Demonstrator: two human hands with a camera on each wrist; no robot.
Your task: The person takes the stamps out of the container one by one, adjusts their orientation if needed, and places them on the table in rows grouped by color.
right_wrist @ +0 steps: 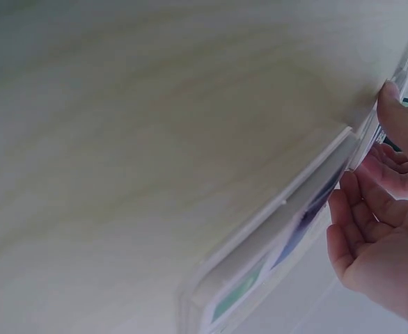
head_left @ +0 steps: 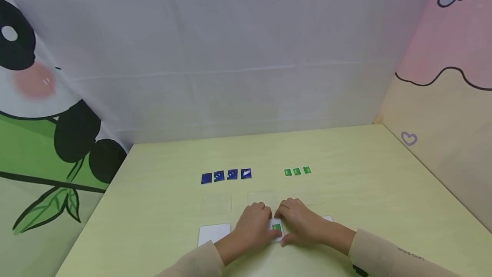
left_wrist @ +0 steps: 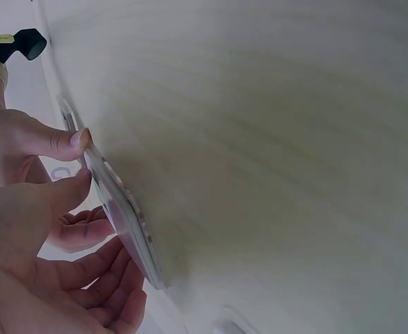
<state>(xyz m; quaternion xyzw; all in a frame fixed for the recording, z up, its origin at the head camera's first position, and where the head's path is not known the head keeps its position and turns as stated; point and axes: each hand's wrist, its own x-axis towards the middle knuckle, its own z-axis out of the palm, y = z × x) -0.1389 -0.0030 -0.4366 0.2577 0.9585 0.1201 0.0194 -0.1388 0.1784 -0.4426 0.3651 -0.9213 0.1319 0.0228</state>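
Both hands are at one white square tile (head_left: 276,222) with a green picture on its face, flat on the table. My left hand (head_left: 251,228) holds its left side, thumb over the near part and fingers at the far edge. From the other side my right hand (head_left: 301,221) grips it, with its thumb at the near right corner and curled fingers by the far edge. Edge-on in the left wrist view, the tile (left_wrist: 124,216) sits between thumbs and fingers. Part of it is hidden by the hands.
Another white tile (head_left: 213,233) lies left; one with green and blue pictures (right_wrist: 273,261) lies right, mostly hidden in the head view. Clear squares (head_left: 216,204) form a row beyond. Farther back are several small blue cards (head_left: 232,175) and three green ones (head_left: 297,171).
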